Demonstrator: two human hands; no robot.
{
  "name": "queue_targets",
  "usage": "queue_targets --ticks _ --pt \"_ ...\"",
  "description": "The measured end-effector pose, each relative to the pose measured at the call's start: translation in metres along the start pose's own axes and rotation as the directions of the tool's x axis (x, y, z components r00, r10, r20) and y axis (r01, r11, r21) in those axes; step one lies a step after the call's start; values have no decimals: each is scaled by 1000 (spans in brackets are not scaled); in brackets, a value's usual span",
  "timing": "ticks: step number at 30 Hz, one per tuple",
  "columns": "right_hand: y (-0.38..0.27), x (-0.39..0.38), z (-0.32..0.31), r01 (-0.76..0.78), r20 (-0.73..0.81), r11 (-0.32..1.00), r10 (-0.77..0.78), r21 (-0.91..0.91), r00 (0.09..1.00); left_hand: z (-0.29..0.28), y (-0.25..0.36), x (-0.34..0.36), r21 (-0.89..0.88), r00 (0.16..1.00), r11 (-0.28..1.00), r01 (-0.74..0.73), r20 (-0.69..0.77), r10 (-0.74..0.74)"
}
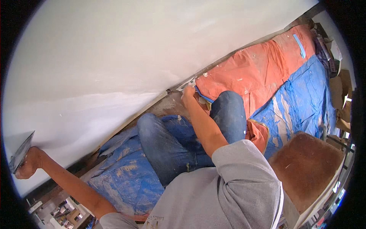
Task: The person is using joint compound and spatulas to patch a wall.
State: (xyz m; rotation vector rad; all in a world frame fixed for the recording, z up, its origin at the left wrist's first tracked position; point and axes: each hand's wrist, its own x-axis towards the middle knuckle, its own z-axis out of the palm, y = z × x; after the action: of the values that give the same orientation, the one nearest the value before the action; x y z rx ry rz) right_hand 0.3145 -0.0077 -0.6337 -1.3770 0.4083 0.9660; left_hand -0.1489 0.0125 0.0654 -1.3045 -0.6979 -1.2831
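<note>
At the far left, my left hand (pixel 28 164) is closed around a wide, flat metal plastering blade (pixel 22 150), held up beside the white wall (pixel 99 57). Its handle is hidden by my fingers. My right hand (pixel 188 93) reaches forward to the foot of the wall, with its fingers closed. Something small and pale shows just beyond those fingers, at the narrow strip along the wall's bottom edge; what it is cannot be made out. The wall's surface is smooth, with a brighter patch low down between my two hands.
I sit with bent knees in jeans (pixel 164 145) on a dusty blue tarp (pixel 126 179). An orange sheet (pixel 244 76) runs along the wall to the right, beside another blue tarp (pixel 301 103). A brown-topped box (pixel 307 168) stands close at my right. Cardboard pieces (pixel 343 86) lie behind it.
</note>
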Motion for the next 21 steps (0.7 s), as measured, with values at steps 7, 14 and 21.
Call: queue_targets --ticks 7,14,21 --pt "-35 -92 32 -153 98 987 158 -50 983 -15 -17 18 -94 1000 996 -2 -19 0" --pt "-164 -252 47 -51 384 998 61 -35 921 2 24 11 128 994 986 -103 -34 108" --pt "-251 -419 41 264 661 963 -229 48 714 16 42 3 -245 961 938 244 -71 -268"
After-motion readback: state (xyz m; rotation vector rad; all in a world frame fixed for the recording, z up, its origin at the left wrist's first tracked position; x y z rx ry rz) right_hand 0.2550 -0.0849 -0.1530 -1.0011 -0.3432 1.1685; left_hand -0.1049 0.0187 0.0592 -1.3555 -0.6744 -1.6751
